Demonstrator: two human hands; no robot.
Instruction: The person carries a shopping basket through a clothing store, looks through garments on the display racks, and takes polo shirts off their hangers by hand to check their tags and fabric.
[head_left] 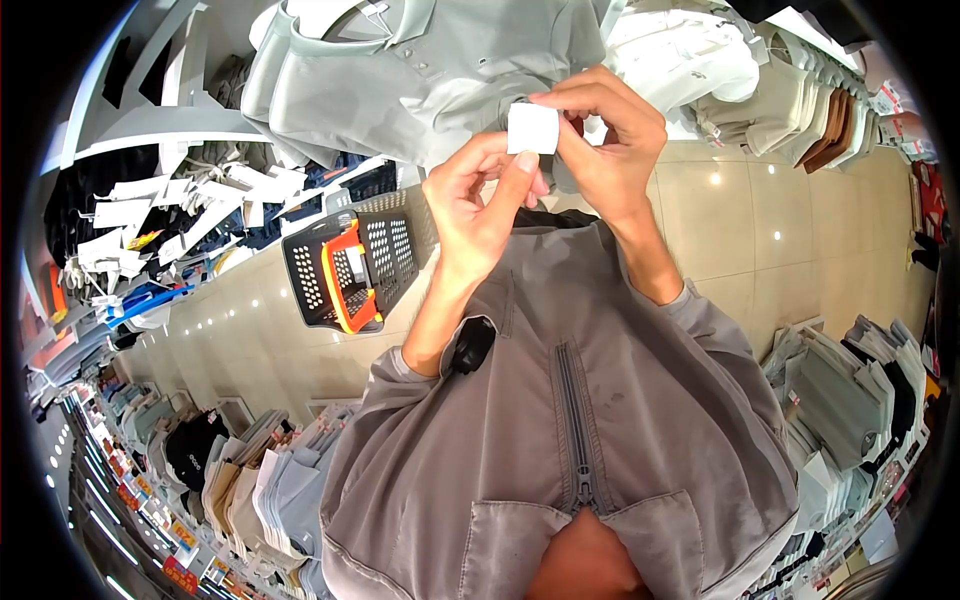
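A small white tag (533, 129) is held up between both hands, in front of a hanging grey-green shirt (400, 85). My left hand (484, 195) pinches the tag's lower edge between thumb and fingers. At the tag's upper right, my right hand (612, 140) has its index fingertip on the top edge, with the thumb close to the right side. Part of the shirt's fabric shows behind the tag and between the hands. No print can be made out on the tag's visible face.
A dark shopping basket (393, 245) with an orange handle stands on the tiled floor (710, 225) to the left. White clothing (690, 55) hangs at the upper right. Racks of hanging clothes (845, 390) line both sides, and shelves with many paper tags are at the left.
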